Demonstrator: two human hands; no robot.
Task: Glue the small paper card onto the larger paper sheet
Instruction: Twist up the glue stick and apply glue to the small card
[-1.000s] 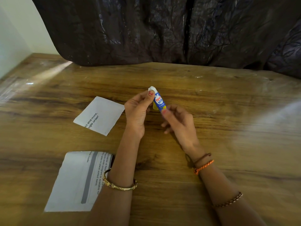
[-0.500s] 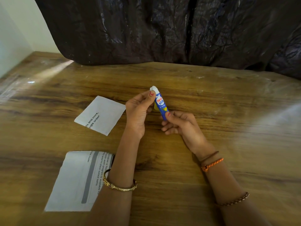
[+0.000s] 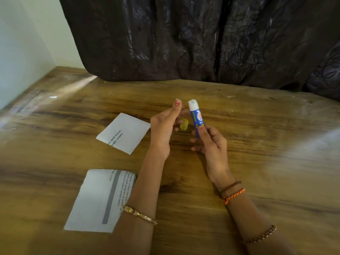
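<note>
We see the right hand (image 3: 211,144) gripping the blue glue stick (image 3: 196,118) by its lower end, thumb pressed on the tube, the white glue tip uncapped and pointing up. The left hand (image 3: 165,129) is raised beside it, fingers loosely curled with the thumb up; the yellow cap (image 3: 184,124) shows by its fingers, and we cannot tell whether they pinch it. The small paper card (image 3: 123,133) lies flat on the wooden counter (image 3: 257,172), left of the hands. The larger paper sheet (image 3: 99,200) lies nearer us, partly under the left forearm
</note>
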